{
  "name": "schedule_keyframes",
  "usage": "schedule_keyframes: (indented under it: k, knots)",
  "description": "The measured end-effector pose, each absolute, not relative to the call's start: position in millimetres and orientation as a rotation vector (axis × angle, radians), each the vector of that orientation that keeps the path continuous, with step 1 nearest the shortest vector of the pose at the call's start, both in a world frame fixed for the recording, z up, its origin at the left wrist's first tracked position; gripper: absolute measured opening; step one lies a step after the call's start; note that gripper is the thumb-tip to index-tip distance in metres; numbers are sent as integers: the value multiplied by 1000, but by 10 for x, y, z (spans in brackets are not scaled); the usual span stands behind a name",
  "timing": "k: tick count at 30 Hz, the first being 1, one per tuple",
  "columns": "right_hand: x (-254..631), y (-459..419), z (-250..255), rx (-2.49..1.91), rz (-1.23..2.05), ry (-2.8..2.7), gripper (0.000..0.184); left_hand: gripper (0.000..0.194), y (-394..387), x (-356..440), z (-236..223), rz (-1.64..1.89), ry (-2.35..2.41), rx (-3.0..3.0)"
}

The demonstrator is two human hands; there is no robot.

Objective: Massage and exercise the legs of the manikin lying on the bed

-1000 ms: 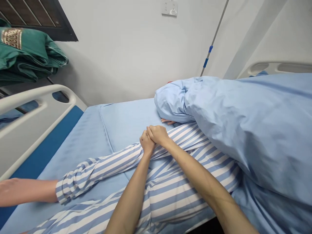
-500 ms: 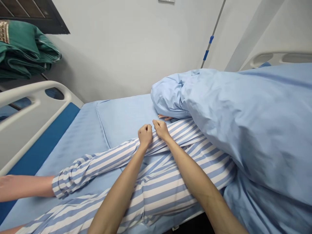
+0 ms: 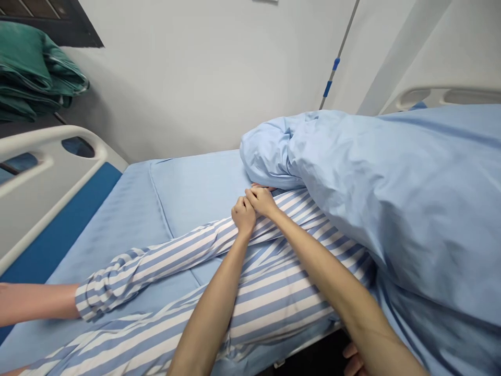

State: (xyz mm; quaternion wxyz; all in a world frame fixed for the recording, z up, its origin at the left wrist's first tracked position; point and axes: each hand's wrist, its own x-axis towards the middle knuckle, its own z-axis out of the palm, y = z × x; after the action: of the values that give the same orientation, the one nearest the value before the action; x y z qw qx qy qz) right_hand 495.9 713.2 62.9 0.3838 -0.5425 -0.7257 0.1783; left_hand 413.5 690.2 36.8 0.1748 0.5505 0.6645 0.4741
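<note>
Striped sleeve (image 3: 156, 261) is stretching diagonally across the pale blue bed sheet (image 3: 195, 193), its long axis running from the hands down and to the left toward a rolled cuff, and a bare forearm (image 3: 35, 302) is emerging from that cuff beside the bed rail (image 3: 47, 177). The person's left hand (image 3: 243, 215) is gripping the upper end of this sleeve and is the nearer hand to the cuff, while the right hand (image 3: 261, 201) is closing on the cloth just beyond it, up toward the shoulder of the striped gown (image 3: 274, 297). Both sets of fingers (image 3: 250, 197) are curling inward and pressing together, not spreading, and are gathering the striped fabric between them (the right fingers are touching the left knuckles, so the two hands are meeting). A bunched blue duvet (image 3: 391, 209) is covering the bed just past them, with a few fingertips (image 3: 261, 186) showing from beneath its edge. Another hand (image 3: 354, 360) is entering at the lower right corner, though it is too cut off to tell whose it is.
</note>
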Motion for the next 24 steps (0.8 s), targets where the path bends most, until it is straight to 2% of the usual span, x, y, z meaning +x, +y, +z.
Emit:
schedule_keyframes:
  k: [5, 10, 17, 24]
  knots:
    - [5106, 7081, 590, -1565, 277, -1811, 40, 35, 6888, 4176, 387, 1287, 1879, 1595]
    - [5144, 7107, 359, -1525, 340, -1614, 45, 33, 6860, 4203, 378, 1232, 1844, 1647]
    - [5212, 7184, 391, -1399, 526, -1437, 47, 32, 7062, 4413, 553, 1351, 1581, 1393]
    - [5230, 7167, 443, -1390, 516, -1418, 47, 34, 7071, 4575, 449, 1287, 1771, 1569]
